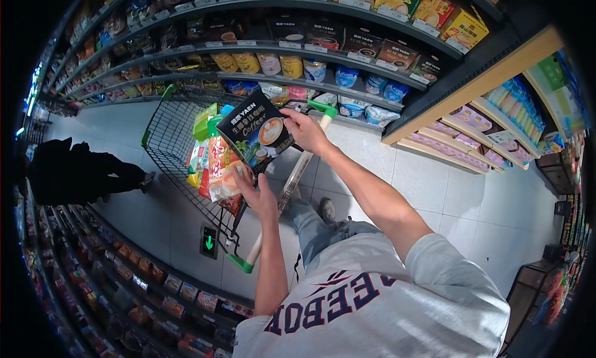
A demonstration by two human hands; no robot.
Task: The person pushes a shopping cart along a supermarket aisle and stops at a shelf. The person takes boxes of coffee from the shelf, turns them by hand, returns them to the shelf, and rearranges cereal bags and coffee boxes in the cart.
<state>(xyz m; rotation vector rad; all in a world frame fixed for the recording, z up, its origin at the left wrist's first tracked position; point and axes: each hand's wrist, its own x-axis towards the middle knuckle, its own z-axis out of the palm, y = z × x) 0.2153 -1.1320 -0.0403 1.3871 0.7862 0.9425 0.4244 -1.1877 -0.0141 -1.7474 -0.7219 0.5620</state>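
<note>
My right hand (302, 131) grips the right edge of a black coffee box (256, 128), tilted above the front of a shopping cart (177, 140). A cup of coffee is pictured on the box. My left hand (261, 199) is just below the box, thumb and fingers apart, beside a red-and-white food packet (221, 165) in the cart; whether it touches the packet I cannot tell. A green package (203, 121) and other colourful packets lie around that one, partly hidden by the box. The cart's pale handle (298, 172) runs behind my hands.
Shelves (248, 45) of coffee boxes, tins and tubs run along the far side. A wooden-framed display rack (478, 85) stands at right. Another person (81, 172) in dark clothes is at left. More packed shelves (124, 265) curve along the lower left. A green arrow sign (209, 241) marks the floor.
</note>
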